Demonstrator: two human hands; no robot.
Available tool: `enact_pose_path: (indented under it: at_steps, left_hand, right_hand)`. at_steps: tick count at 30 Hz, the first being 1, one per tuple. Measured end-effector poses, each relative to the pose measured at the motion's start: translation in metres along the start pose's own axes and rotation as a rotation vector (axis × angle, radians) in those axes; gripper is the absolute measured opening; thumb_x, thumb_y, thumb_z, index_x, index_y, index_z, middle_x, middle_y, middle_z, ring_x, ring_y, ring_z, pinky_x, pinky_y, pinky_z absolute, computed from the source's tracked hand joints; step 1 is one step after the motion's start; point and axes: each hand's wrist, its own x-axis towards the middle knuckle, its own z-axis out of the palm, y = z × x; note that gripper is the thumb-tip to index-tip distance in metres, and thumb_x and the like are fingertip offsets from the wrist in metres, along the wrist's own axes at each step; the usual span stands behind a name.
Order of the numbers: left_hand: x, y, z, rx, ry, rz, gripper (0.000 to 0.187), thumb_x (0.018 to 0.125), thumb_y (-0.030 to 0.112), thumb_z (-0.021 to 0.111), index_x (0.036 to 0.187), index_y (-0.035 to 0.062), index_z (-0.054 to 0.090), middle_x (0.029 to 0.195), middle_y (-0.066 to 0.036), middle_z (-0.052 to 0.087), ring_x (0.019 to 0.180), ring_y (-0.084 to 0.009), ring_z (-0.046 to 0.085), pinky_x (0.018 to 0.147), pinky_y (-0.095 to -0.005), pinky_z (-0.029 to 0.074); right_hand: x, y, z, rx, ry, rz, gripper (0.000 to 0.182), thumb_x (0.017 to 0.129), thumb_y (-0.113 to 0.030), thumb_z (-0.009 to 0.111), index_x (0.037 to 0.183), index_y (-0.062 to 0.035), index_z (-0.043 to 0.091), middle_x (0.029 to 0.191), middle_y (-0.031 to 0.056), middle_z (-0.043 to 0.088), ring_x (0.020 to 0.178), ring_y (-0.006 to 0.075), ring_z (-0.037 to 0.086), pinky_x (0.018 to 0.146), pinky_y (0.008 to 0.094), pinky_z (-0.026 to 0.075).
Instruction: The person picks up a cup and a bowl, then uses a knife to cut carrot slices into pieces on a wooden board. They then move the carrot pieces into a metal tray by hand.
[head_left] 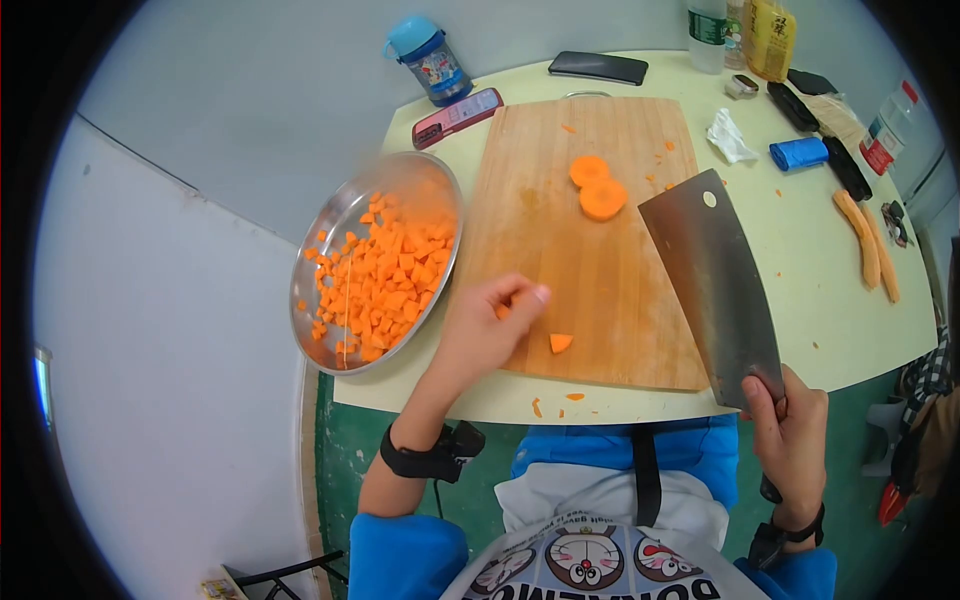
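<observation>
My right hand [790, 432] grips the handle of a broad cleaver [715, 285], its blade pointing up and away over the right edge of the wooden cutting board [640, 290]. Over the board's lower left part, my left hand [490, 325] is curled, and a bit of orange carrot shows between its fingers. A small carrot piece [561, 343] lies on the wood just right of that hand. Two round carrot slices [603, 198] overlap farther up the board. To the left, a metal plate [308, 275] holds many diced carrot cubes [390, 275].
Behind the board lie a pink-cased phone [458, 118] and a black phone [600, 67], with a blue child's bottle [432, 60] at back left. On the right are a crumpled tissue [730, 136], a blue roll [799, 154], peeled carrots [860, 238] and a red-capped bottle [888, 130].
</observation>
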Motion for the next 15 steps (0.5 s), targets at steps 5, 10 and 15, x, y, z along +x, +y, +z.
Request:
enact_pose_path:
  at_steps: [5,10,15]
  left_hand:
    - [-0.024,-0.01,0.025,0.794,0.002,0.472,0.019,0.084,0.024,0.06,0.091,0.0063,0.056,0.078,-0.011,0.063,0.071,-0.0254,0.061,0.062,-0.0348,0.048]
    - [-0.024,-0.011,0.027,0.959,0.015,0.45,0.021,0.083,0.026,0.06,0.093,0.008,0.055,0.076,-0.011,0.062,0.074,-0.0304,0.061,0.061,-0.0393,0.047]
    - [-0.023,0.007,0.004,0.765,0.096,0.332,0.022,0.085,0.026,0.057,0.091,0.0055,0.057,0.072,-0.011,0.06,0.068,-0.0257,0.06,0.059,-0.0358,0.046]
  right_hand:
    - [-0.002,-0.004,0.005,0.035,0.001,0.023,0.017,0.087,-0.008,0.059,0.082,0.008,0.056,0.051,0.0115,0.053,0.04,0.0088,0.047,0.04,0.0225,0.036]
    - [-0.005,-0.003,0.013,0.113,-0.03,0.104,0.018,0.087,-0.009,0.059,0.082,0.0082,0.057,0.051,0.0076,0.055,0.041,0.007,0.049,0.042,0.0218,0.04]
    - [-0.008,0.003,0.015,0.204,-0.025,0.105,0.019,0.088,-0.01,0.059,0.081,0.0075,0.057,0.052,0.0063,0.056,0.041,0.0062,0.048,0.039,0.0209,0.038]
